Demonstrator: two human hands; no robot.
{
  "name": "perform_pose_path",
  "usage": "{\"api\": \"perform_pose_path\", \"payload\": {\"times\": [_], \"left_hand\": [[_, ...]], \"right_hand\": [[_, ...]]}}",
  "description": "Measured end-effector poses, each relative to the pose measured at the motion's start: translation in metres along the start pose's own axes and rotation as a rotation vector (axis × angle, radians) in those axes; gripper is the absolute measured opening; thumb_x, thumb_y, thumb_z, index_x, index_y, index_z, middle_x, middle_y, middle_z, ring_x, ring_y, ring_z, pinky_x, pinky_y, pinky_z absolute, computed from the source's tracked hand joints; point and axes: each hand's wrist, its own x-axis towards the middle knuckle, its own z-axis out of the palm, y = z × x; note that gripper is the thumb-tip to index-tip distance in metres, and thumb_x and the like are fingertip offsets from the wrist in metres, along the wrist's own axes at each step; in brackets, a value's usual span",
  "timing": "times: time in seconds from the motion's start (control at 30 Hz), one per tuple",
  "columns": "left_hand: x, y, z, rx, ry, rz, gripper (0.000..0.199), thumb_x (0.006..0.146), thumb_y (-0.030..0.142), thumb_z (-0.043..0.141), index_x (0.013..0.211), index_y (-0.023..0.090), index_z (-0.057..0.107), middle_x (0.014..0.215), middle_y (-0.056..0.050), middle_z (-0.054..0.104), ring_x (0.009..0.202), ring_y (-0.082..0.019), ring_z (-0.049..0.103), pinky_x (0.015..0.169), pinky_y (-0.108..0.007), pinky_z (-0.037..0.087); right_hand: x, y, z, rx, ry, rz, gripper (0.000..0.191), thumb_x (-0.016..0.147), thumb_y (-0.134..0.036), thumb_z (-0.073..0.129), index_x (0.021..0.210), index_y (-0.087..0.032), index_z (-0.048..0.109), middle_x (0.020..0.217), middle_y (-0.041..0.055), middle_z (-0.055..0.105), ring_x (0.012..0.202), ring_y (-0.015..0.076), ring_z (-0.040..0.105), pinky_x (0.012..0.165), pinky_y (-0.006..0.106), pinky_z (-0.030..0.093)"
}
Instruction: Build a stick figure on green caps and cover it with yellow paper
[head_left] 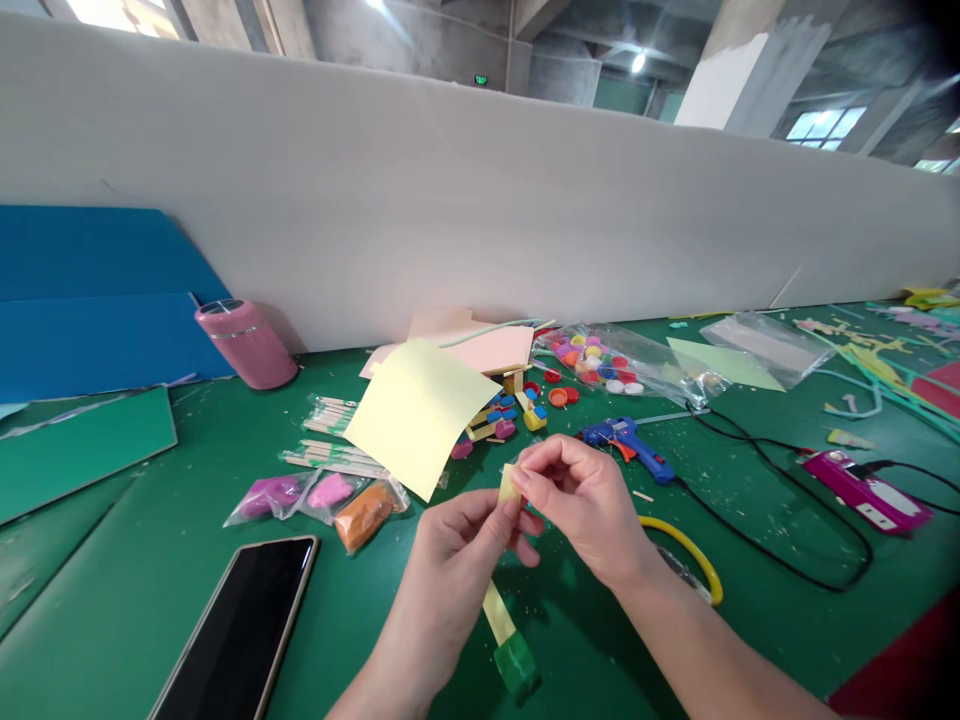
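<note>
Both my hands meet above the middle of the table. My left hand [465, 545] pinches a small pale yellow paper strip [508, 484] between thumb and forefinger. The fingertips of my right hand [581, 500] are closed on the strip's upper end. Below my left hand, a pale yellow strip [496, 612] reaches down to a green block-like piece [516, 664]; my hand hides whether it joins the piece in my fingers. Just beyond my hands are a pale yellow sheet [418, 412] and a blue glue gun [630, 446].
A phone [244, 630] lies at left, near bagged clay [366, 514] and bundled sticks [337, 455]. Behind are a pink cup [247, 343] and a bag of bottle caps [600, 362]. A black cord [772, 540] runs to a pink power strip [866, 490] at right.
</note>
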Motion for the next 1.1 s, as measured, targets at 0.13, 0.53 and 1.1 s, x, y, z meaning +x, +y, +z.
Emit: {"api": "perform_pose_path", "payload": {"times": [0.13,0.53,1.1], "left_hand": [[0.001,-0.003,-0.001,-0.17,-0.031,-0.035,0.023,0.079,0.03,0.056,0.071,0.012,0.067,0.069,-0.006,0.067,0.056,-0.012,0.056,0.063,-0.026,0.043],[0.001,-0.001,0.001,-0.134,-0.008,0.014,0.017,0.077,0.027,0.059,0.072,0.013,0.068,0.059,-0.002,0.061,0.059,-0.012,0.054,0.063,-0.024,0.041],[-0.001,-0.003,-0.006,-0.378,0.031,-0.047,0.013,0.07,0.026,0.068,0.063,0.017,0.063,0.058,0.004,0.05,0.054,-0.005,0.039,0.054,-0.016,0.034]], "right_hand": [[0.0,0.0,-0.002,-0.012,0.022,-0.01,0.014,0.076,-0.03,0.063,0.075,-0.019,0.054,0.068,-0.0018,0.058,0.054,0.0095,0.053,0.052,0.022,0.046],[-0.004,0.008,-0.002,-0.114,-0.043,-0.069,0.012,0.08,-0.03,0.058,0.074,-0.019,0.059,0.084,0.0019,0.052,0.056,0.0087,0.047,0.047,0.023,0.043],[-0.018,0.008,-0.025,-0.586,-0.14,-0.718,0.037,0.075,-0.006,0.059,0.105,-0.028,0.061,0.104,0.0046,0.045,0.089,0.0183,0.049,0.074,0.032,0.045]]}}
